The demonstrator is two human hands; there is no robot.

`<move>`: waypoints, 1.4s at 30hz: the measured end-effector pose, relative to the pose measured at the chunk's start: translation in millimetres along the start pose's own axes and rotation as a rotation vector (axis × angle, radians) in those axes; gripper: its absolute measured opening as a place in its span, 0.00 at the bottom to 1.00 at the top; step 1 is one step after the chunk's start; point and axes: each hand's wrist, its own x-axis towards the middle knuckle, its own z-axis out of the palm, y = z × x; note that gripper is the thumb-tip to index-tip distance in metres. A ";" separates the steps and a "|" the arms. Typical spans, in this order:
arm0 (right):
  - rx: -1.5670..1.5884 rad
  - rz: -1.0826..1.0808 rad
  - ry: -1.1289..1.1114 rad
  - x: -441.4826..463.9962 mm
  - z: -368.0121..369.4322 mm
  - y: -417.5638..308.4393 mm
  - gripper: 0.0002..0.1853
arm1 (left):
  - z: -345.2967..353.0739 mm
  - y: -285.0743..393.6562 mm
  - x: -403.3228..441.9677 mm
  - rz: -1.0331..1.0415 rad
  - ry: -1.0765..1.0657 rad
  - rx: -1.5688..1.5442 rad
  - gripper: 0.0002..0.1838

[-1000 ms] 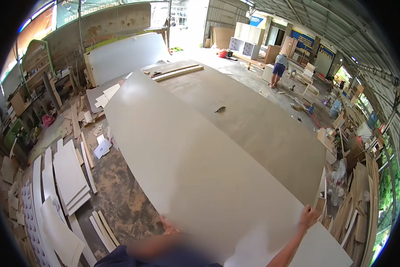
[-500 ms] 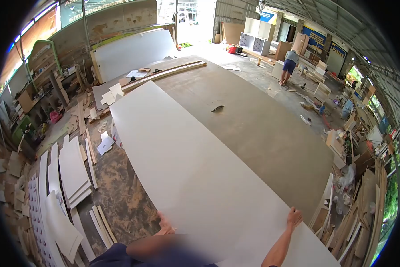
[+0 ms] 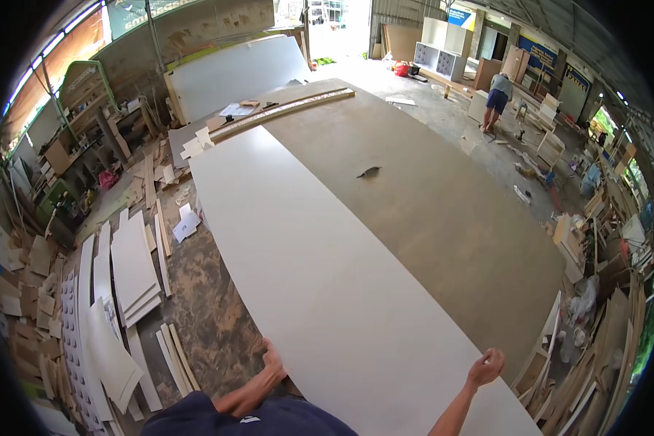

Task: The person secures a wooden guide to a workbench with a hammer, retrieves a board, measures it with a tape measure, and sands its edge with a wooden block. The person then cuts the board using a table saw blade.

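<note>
A long white panel (image 3: 327, 269) lies at a slant over a large grey-brown tabletop (image 3: 443, 218), its near end close to my body. At the panel's left edge is my left hand (image 3: 274, 361), its fingers curled against that edge and partly hidden. My right hand (image 3: 487, 366) is at the opposite edge, near the lower right, with its fingers bent in; whether they still grip the panel there is hard to see. A small dark object (image 3: 369, 172) rests on the tabletop to the right of the panel.
A wooden strip (image 3: 283, 114) spans the tabletop's far end. White boards (image 3: 134, 261) and offcuts lie on the floor at left. Scrap wood (image 3: 596, 356) is piled at right. A person (image 3: 498, 102) bends over at the back right, apart from my hands.
The white panel's far end has come down and nearer, uncovering more of the wooden strip. My right hand has shifted slightly at the panel's edge. The view has turned a little left.
</note>
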 end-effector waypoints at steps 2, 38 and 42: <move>0.030 0.042 0.167 -18.4 -31.3 10.6 0.18 | 7.4 5.3 -14.5 -0.030 -0.056 -0.026 0.48; 0.126 -0.665 -0.744 -282.5 139.3 -640.2 0.42 | -155.9 377.9 127.5 -0.020 -0.118 0.272 0.23; 0.001 -0.572 -0.775 -274.6 158.2 -697.0 0.45 | -166.6 463.2 170.0 0.136 0.062 0.266 0.23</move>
